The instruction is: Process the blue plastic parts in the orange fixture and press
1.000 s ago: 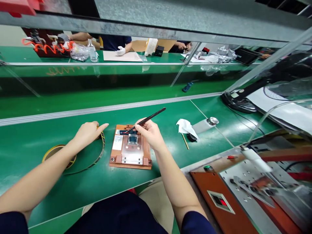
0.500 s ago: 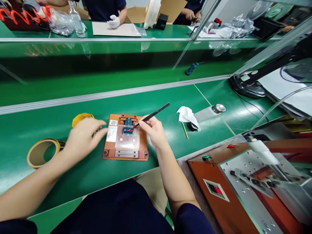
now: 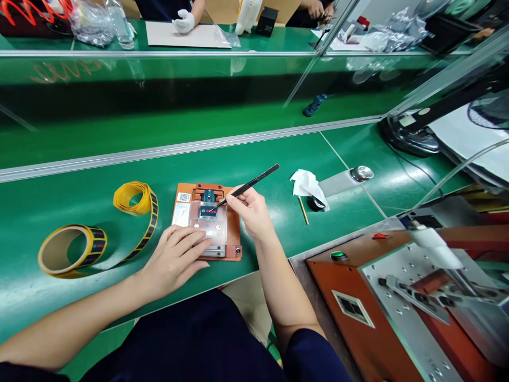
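Observation:
My right hand [image 3: 250, 209] grips black tweezers [image 3: 254, 182], whose tips rest at a dark label with red lettering [image 3: 208, 211]. That label lies at the window of a clear plate [image 3: 218, 229] on an orange-brown fixture [image 3: 234, 225]. A dark blue part [image 3: 209, 196] sits in the fixture just behind the label. My left hand [image 3: 177, 257] lies flat on the front left of the clear plate, fingers stretched out and holding nothing. To its left, a yellow roll of labels [image 3: 73, 249] stands on the bench, with its strip curling back into a second coil [image 3: 133, 197].
An orange machine with a metal plate [image 3: 397, 297] fills the right front. Behind the fixture's right lie white paper [image 3: 306, 183], a brass-coloured rod [image 3: 303, 210] and a metal-topped dispenser [image 3: 361, 173]. A clear partition rail [image 3: 159, 153] crosses the back; a co-worker's gloved hand [image 3: 183, 22] is beyond it.
My left hand has come down from beside the label coil onto the clear plate, uncovering the strip. My right hand holds the tweezers at the label as before. The machine's red display light is now dark.

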The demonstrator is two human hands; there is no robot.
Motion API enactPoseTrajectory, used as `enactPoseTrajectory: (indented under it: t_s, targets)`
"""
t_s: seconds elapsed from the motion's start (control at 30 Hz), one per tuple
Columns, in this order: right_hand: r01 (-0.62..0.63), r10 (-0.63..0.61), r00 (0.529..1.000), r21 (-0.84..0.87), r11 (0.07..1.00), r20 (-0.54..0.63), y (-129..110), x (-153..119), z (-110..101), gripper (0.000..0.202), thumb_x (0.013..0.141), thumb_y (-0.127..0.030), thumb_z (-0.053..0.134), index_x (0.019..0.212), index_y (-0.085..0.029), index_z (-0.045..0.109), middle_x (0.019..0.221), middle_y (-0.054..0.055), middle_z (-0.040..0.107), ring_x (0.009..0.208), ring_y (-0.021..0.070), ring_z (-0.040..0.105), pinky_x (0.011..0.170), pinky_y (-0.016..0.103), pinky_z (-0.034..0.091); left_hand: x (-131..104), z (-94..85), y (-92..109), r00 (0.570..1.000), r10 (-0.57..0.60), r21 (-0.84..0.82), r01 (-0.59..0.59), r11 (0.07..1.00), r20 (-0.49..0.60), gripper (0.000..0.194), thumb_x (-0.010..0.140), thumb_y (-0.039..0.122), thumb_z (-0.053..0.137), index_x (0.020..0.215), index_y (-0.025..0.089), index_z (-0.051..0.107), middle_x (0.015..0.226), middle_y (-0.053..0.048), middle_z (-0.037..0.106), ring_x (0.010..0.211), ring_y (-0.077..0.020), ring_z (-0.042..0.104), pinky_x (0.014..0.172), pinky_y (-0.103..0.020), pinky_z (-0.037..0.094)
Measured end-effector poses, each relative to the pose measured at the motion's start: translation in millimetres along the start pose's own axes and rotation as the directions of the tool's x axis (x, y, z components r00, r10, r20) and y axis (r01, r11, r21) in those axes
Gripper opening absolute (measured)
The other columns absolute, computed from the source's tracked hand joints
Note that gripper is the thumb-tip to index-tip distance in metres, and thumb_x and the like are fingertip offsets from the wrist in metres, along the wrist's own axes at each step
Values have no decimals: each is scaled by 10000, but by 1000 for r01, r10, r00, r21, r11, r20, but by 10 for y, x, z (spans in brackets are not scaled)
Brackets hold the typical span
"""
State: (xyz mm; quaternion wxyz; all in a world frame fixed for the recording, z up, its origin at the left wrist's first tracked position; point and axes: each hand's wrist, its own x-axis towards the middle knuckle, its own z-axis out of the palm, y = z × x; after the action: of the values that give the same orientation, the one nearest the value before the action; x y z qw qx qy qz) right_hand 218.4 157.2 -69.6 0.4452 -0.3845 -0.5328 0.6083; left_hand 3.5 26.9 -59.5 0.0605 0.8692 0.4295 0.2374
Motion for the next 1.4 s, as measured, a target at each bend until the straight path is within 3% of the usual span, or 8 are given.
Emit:
enactPoseTrajectory:
  t_s: [0.5,0.77,0.97,1.13,1.2,1.27,1.33,1.4]
  targets:
    - [44,-43,998,-15,999,35,-67,23,-9,292,830,-463,782,894,-220,633,859,13,674,819,177,646,821,345,530,211,-86,-48,994,-27,87,17,996,106,609,921,383,701,1456,166,507,1511,-195,530,1224,-358,571,1002,-529,394]
    - [9,-7,998,-33,999,57,-45,51,-2,323,809,-480,800,919,-215,650,887,30,704,861,189,669,849,354,548,316,-54,-54,992,-46,68,38,997,121,733,883,381,727,1506,133,431,1455,-198,580,1165,-347,585,934,-479,409]
    - [104,-47,951,173,979,-305,-73,38,-139,304,841,-464,750,962,-232,594,892,22,703,877,195,702,863,370,571,358,-33,-121,989,-119,0,119,993,88,835,813,605,744,1479,178,479,1445,-184,580,1248,-395,519,1046,-581,348]
    - [57,-202,874,-319,946,-441,26,-165,-512,279,934,-452,601,1116,-240,595,961,44,654,875,216,650,835,385,535,467,0,-293,900,-432,-196,434,880,53,791,881,510,701,1547,252,361,1411,-147,570,1300,-345,508,1070,-554,432]
    - [13,-275,885,-571,821,-376,147,-259,-625,323,985,-459,504,1171,-219,614,1026,91,647,965,255,618,892,429,510,433,2,-260,929,-366,-220,347,912,-54,779,867,434,748,1529,265,374,1377,-138,581,1264,-322,550,1045,-521,479]
    - [16,-325,905,-742,670,-273,297,-337,-711,374,1009,-434,444,1230,-198,632,1050,123,624,1025,282,586,929,457,489,297,-2,-154,943,-178,-143,142,979,-281,691,840,318,798,1448,310,470,1299,-102,613,1218,-290,581,1045,-503,496]
    - [29,-349,917,-843,537,-191,442,-397,-786,394,1006,-394,441,1269,-188,650,1042,136,588,1016,292,563,920,465,489,78,2,-11,903,90,-32,-114,993,-420,537,817,173,805,1276,361,601,1167,-34,661,1110,-226,627,1052,-480,516]
    - [11,-347,926,-906,422,-151,547,-442,-853,398,999,-348,445,1275,-175,675,1016,143,561,983,302,536,901,482,485,-161,22,119,863,316,24,-334,942,-394,407,810,67,769,1095,345,683,1044,17,701,1019,-175,654,1073,-451,529]
